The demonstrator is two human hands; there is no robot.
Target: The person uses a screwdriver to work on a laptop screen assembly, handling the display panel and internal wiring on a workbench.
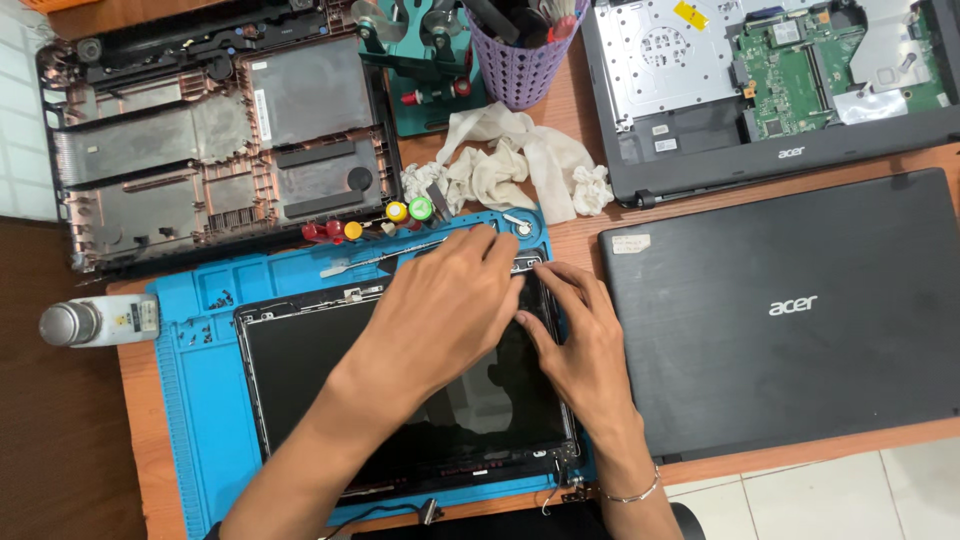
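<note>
Over a blue work mat [200, 370], both hands meet at the far right corner of a bare laptop screen panel [330, 390] lying flat on it. Left hand [445, 300] reaches across palm down, fingers curled onto the frame edge; right hand [575, 340] presses bent fingertips just beside it, closed laptop [790, 310] to the right.

The screen panel [400, 400] in the lower middle of the frame is glossy black glass that mirrors light, edged by a thin metal frame. Under it lies a matt blue rubbery mat [200, 380]. At right, the closed laptop lid [790, 310] is matt black plastic with a fine texture. The bench [580, 240] is smooth brown wood. Crumpled white cloth [520, 160] sits upper middle, beside a purple plastic basket [520, 60].
</note>
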